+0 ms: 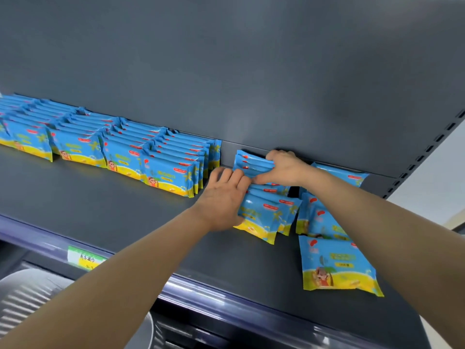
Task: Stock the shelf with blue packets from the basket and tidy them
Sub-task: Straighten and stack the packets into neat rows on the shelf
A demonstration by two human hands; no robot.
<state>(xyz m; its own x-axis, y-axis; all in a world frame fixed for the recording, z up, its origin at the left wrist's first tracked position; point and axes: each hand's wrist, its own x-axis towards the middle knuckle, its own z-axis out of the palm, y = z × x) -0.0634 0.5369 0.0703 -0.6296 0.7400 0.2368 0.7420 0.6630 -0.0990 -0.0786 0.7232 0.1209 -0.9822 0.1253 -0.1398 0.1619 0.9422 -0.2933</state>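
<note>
Below the shelf (100, 210) lip sits a grey slatted thing (22, 293) that cannot be identified. On the lip is a green and yellow price tag (85, 258); its writing is blurred. A loose packet (337, 265) lies flat near the front right: blue over yellow, cartoon figure, red badge, text too small to read. Both bare forearms reach up and forward to mid-shelf. The left hand (224, 195) is back-up, with its palm against the left edges of a short row (261, 215) of upright packets and its fingers nearly straight across the front tops. The right hand (284, 167) is further in, with fingers curled over the rearmost packets of that row and the thumb stretched left to meet the left fingertips. Just right of the row, partly behind the right arm, stands an untidy pile (319, 217). One packet (339, 173) lies at the back. To the left, four stocked rows (120, 149) stand face-forward against the dark back panel (226, 71).
</note>
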